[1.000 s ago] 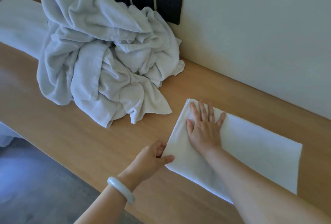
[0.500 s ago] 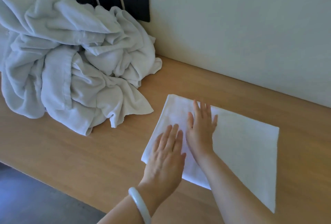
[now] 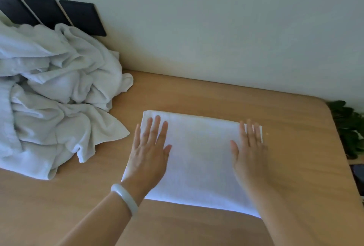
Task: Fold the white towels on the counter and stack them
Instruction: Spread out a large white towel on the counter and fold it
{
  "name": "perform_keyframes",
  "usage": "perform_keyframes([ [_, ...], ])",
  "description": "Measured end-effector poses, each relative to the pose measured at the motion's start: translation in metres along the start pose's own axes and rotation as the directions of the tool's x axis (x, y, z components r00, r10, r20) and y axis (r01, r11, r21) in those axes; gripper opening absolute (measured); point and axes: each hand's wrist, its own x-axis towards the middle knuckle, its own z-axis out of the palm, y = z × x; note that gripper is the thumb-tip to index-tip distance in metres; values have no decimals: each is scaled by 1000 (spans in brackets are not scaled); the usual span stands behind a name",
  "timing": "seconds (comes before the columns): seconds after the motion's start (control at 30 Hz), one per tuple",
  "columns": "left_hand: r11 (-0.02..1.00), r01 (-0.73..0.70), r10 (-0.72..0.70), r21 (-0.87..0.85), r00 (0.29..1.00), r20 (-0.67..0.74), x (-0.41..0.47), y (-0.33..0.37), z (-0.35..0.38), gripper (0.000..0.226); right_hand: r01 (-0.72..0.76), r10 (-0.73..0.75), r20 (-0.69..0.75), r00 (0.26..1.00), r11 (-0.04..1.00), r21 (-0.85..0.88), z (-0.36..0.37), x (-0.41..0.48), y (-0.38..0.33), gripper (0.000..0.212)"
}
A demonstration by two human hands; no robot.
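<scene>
The right hand has slid away from the left hand to the right edge of the folded white towel. Both press flat on it, fingers straight. The towel lies on the tabletop, near the crumpled towel heap.

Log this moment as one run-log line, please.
folded towel: on counter | left hand: flat on left side | right hand: flat on right side | towel pile: unfolded

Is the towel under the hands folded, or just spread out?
Folded: the towel lies as a neat flat rectangle with layered edges at its far right corner. The left hand and right hand press flat on it.
</scene>
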Motion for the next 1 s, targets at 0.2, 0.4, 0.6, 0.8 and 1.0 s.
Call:
perform_keyframes([
  [0.2,997,-72,70,9,989,130,50,9,29,62,160,-145,197,970,985,-65,26,30,2,69],
  [0.4,991,108,-101,-77,990,97,43,-5,29,59,-177,139,286,948,978,112,14,45,47,62],
  [0.6,769,539,-478,-343,842,252,-4,-26,-4,65,-669,526,415,743,562,486,-23,-1,55,69],
  [0.8,294,752,-494,-591,648,580,-14,-23,-41,50,-815,444,725,527,21,580,-38,-47,56,33],
  [1.0,-80,753,-322,-653,600,732,-24,-12,-83,11,-827,272,803,530,-45,560,-83,-34,35,39],
])
